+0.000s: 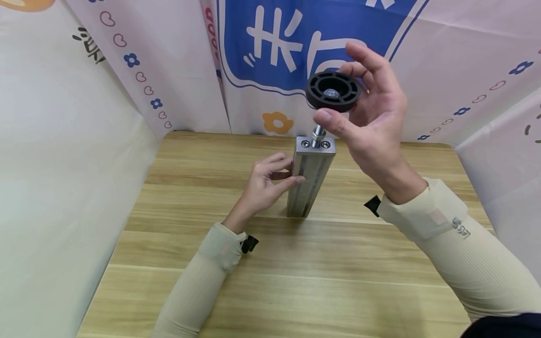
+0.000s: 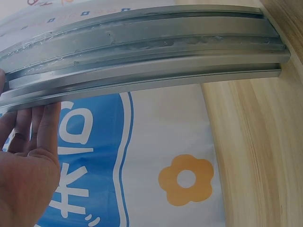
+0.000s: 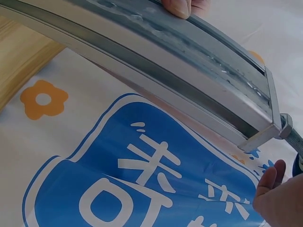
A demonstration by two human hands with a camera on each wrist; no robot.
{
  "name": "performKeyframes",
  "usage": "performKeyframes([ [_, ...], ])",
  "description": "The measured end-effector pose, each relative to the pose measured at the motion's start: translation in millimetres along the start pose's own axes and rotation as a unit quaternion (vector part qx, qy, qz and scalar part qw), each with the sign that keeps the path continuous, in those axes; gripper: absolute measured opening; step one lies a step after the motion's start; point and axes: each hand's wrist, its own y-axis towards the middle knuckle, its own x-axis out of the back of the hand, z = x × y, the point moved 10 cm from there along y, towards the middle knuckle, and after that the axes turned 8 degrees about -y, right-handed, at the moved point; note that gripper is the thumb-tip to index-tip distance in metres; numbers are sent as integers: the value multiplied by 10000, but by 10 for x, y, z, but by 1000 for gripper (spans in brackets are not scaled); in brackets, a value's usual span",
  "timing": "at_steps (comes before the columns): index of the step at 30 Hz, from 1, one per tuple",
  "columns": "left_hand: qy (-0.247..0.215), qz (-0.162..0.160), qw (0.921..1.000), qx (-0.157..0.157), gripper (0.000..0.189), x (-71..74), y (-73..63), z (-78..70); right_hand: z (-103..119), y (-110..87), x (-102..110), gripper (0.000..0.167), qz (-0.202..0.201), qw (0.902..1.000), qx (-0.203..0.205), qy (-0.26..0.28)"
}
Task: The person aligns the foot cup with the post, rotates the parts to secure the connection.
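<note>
An aluminium profile (image 1: 310, 180) stands upright on the table, its long grooves also visible in the left wrist view. Two screws fix an end plate (image 1: 315, 151) on top, and from between them rises a threaded stud with a hex nut (image 1: 318, 135). At the stud's upper end sits a black round levelling foot (image 1: 313, 96), its ribbed hollow side facing up. My right hand (image 1: 374, 117) holds the foot by its rim, thumb in front and fingers behind. Lower down, my left hand (image 1: 266, 183) grips the profile between thumb and fingers; its fingertips are partly hidden behind the metal.
The wooden table (image 1: 270, 291) ends at a printed cloth backdrop (image 1: 190, 70) just behind the profile. White cloth walls (image 1: 63, 164) rise at both sides. A small black camera mount (image 1: 249, 244) is strapped at each wrist.
</note>
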Motion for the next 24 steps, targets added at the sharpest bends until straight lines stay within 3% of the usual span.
performKeyframes([
  [10,-6,-1,10000,-2,44,0,-7,-2,-1,0,-1,97,108,9998,-73,119],
  [14,-57,-18,10000,1,42,8,-15,-1,3,10,-13,85,253,9991,-108,308],
  [19,-46,-76,9999,52,41,20,-25,2,3,25,-38,57,416,9971,-83,630],
  [24,-64,-74,9998,177,40,9,-27,10,1,18,-24,53,366,9957,-94,849],
])
